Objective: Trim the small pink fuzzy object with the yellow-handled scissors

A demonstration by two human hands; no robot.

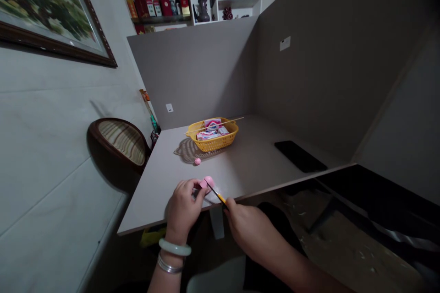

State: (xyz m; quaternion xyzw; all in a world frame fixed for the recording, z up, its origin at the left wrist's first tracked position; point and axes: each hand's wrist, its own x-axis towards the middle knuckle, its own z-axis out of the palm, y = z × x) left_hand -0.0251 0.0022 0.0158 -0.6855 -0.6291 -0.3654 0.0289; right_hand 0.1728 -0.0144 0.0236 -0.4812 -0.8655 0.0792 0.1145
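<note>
Left hand [184, 208] had its fingers [188, 190] clenched around a pink piece [207, 182], and the right hand [247, 229] pinched a yellow-handled tool [217, 194] against it. Little pink ball [197, 161] sat nearby on the tabletop [247, 149].

A grey laminate tabletop [247, 165] stands against the wall and partition, carrying a yellow plastic basket [216, 144] toward its far end, with a lattice of shadow beside it. A small pink ball [197, 161] lies just in front of the basket, a black smartphone [300, 155] lies well to the right, and a white tissue [213, 197] sits by the near edge.
</note>
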